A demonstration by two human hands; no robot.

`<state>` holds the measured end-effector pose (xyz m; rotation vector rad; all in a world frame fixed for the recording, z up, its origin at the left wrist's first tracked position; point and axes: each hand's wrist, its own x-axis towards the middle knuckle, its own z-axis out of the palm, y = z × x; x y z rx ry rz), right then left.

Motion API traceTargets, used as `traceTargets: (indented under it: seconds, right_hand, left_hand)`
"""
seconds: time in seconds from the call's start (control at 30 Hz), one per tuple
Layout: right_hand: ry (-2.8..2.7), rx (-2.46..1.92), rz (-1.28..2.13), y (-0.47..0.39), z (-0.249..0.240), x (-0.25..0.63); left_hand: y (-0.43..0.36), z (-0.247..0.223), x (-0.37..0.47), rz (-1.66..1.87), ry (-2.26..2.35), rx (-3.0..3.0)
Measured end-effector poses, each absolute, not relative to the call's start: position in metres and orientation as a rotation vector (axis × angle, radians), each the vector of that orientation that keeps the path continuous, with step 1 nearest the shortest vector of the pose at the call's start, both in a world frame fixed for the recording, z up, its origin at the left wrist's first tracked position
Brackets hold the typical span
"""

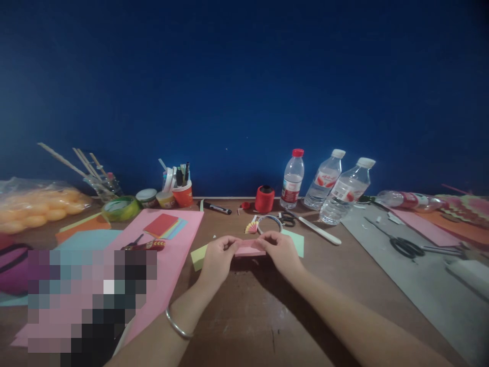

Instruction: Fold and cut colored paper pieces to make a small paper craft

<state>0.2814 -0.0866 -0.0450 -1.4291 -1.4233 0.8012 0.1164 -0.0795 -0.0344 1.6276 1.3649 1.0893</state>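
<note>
Fingers [232, 246] (both hands') on pink paper [250, 248]

Upright water bottles [292, 184] [324, 179] [345, 194], three; fallen bottle [409, 201], one; tape rolls [120, 209] [260, 223], two; black-handled scissors [287, 219] [407, 248], two pairs; red spool [263, 202], one; red cup [183, 195], one; held pink paper [249, 247], one.

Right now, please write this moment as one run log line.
left hand: grip on pink paper strip, left end | right hand: grip on right end | beyond: small yellow-pink paper fan
</note>
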Motion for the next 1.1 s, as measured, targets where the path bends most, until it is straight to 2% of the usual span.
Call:
traceTargets:
  seconds: [0.13,0.27,0.37,0.57,0.8,1.1]
  right_hand:
    - [-1.482,-1.377,0.678,-0.088,-0.045,0.285]
    - [-1.673,-1.094,0.357,-0.094,-0.044,0.288]
    - [-1.766,-0.97,0.253,-0.098,-0.045,0.288]
    - [-1.802,-0.934,0.195,-0.1,-0.045,0.287]
    - [-1.902,-0.886,0.188,-0.101,-0.044,0.284]
    - [-1.892,-1.141,0.267,-0.106,-0.038,0.277]
  left_hand:
    - [-0.078,-0.038,0.117,1.15,1.295,1.549]
    - [-0.077,-0.043,0.117,1.218,1.219,1.316]
    - [-0.078,-0.044,0.118,1.169,1.172,1.2]
    - [-0.084,-0.039,0.124,1.044,0.942,1.08]
    - [-0.082,-0.04,0.123,1.156,0.906,0.861]
    - [-0.083,-0.043,0.126,1.066,0.97,1.143]
